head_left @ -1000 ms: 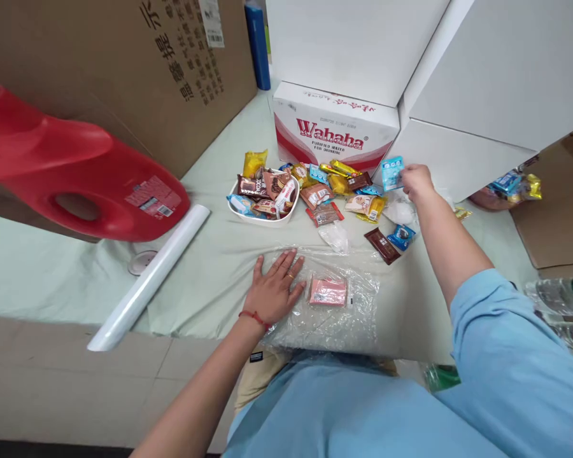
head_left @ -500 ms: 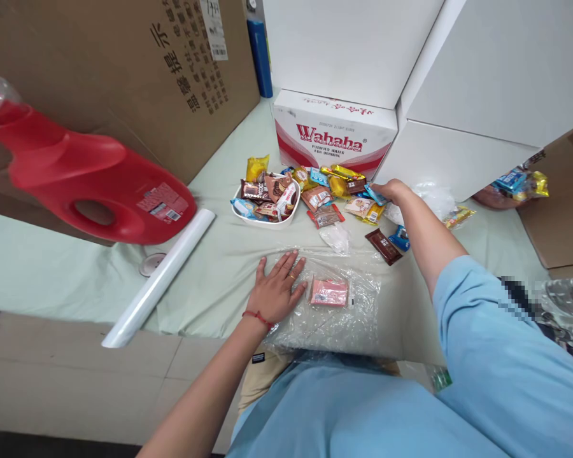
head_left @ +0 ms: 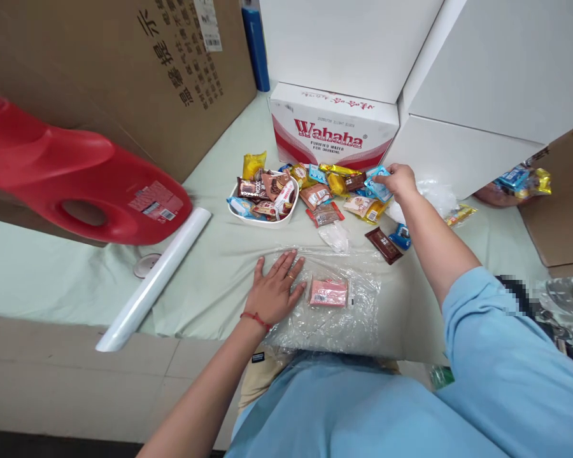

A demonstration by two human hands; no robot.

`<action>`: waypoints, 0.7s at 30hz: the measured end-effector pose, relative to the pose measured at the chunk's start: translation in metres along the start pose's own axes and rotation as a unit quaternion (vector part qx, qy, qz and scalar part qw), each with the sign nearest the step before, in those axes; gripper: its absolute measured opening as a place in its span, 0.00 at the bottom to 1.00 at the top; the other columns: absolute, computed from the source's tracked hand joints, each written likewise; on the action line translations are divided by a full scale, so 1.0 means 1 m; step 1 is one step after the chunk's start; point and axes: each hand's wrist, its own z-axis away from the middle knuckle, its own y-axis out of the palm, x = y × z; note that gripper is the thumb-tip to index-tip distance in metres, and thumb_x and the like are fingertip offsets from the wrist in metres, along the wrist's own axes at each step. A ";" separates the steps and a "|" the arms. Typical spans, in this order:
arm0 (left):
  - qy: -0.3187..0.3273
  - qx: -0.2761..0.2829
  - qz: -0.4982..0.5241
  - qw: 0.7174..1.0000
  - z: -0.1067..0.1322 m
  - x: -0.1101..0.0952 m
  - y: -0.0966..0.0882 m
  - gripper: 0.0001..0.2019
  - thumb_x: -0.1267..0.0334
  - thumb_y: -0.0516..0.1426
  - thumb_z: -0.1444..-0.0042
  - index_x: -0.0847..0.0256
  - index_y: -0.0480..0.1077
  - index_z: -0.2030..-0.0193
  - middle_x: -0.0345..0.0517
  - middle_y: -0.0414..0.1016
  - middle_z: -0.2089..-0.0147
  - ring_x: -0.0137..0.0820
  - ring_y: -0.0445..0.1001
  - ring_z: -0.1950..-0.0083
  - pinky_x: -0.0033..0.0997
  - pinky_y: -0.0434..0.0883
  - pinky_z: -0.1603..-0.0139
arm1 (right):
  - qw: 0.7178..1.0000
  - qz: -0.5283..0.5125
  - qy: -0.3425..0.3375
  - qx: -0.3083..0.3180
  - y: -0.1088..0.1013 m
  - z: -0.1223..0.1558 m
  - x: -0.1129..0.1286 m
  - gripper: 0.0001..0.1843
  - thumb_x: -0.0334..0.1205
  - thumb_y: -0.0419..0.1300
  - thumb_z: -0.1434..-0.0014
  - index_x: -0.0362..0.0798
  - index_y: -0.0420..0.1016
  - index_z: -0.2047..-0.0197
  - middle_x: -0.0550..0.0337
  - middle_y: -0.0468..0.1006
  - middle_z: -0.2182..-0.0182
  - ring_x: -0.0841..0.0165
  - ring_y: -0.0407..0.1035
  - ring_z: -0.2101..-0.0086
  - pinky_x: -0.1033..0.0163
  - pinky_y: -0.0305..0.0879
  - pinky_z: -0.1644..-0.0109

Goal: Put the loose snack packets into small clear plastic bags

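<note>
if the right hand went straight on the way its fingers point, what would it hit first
Probably the dark brown packet in the pile, just beyond the blue packet the right hand pinches. Height over the pile is unclear, so it might pass above.

A brown carton (head_left: 100,76) and Wahaha box (head_left: 334,137) on cloth-covered table (head_left: 195,280) suggest a storeroom.

Red jug (head_left: 119,197) at left, tilted, before brown carton (head_left: 100,83). White roll (head_left: 155,278) slantwise across desk (head_left: 219,273) edge, round disc (head_left: 146,265) beside it. Blue cylinder (head_left: 256,51) upright between carton and white panels (head_left: 334,44). Wahaha box (head_left: 334,151) at back. Second carton (head_left: 556,219) far right; clear bottles (head_left: 566,296) near it.
</note>
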 end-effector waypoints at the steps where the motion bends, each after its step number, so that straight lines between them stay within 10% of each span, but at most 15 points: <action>1: 0.001 -0.001 0.000 1.000 0.000 0.000 0.000 0.28 0.50 0.46 0.28 0.49 0.54 0.23 0.47 0.49 0.20 0.41 0.55 0.22 0.65 0.34 0.22 | 1.000 -0.001 0.002 -0.026 -0.009 0.005 0.005 0.19 0.54 0.65 0.42 0.44 0.74 0.63 0.57 0.75 0.69 0.66 0.66 0.67 0.61 0.62 0.61; 5: 0.002 -0.004 0.005 1.000 0.000 0.001 0.002 0.28 0.50 0.46 0.28 0.49 0.54 0.23 0.47 0.49 0.20 0.41 0.55 0.22 0.65 0.34 0.22 | 0.992 -0.028 -0.066 -0.102 -0.051 0.053 0.024 0.19 0.57 0.66 0.44 0.49 0.75 0.63 0.58 0.76 0.69 0.63 0.67 0.67 0.59 0.63 0.61; 12: -0.002 -0.003 0.022 1.000 0.000 0.000 0.001 0.28 0.50 0.45 0.28 0.50 0.55 0.24 0.47 0.50 0.20 0.41 0.55 0.21 0.65 0.33 0.22 | 0.980 -0.166 -0.040 0.103 -0.073 0.145 0.023 0.22 0.58 0.67 0.48 0.48 0.78 0.61 0.62 0.77 0.73 0.66 0.68 0.73 0.62 0.62 0.69; 21: -0.008 -0.001 0.019 1.000 -0.001 -0.002 0.000 0.28 0.50 0.46 0.29 0.48 0.56 0.24 0.48 0.51 0.20 0.42 0.55 0.22 0.65 0.34 0.23 | 0.980 -0.185 -0.042 -0.063 -0.047 0.077 0.043 0.14 0.46 0.58 0.34 0.44 0.77 0.58 0.59 0.78 0.68 0.70 0.66 0.67 0.65 0.65 0.58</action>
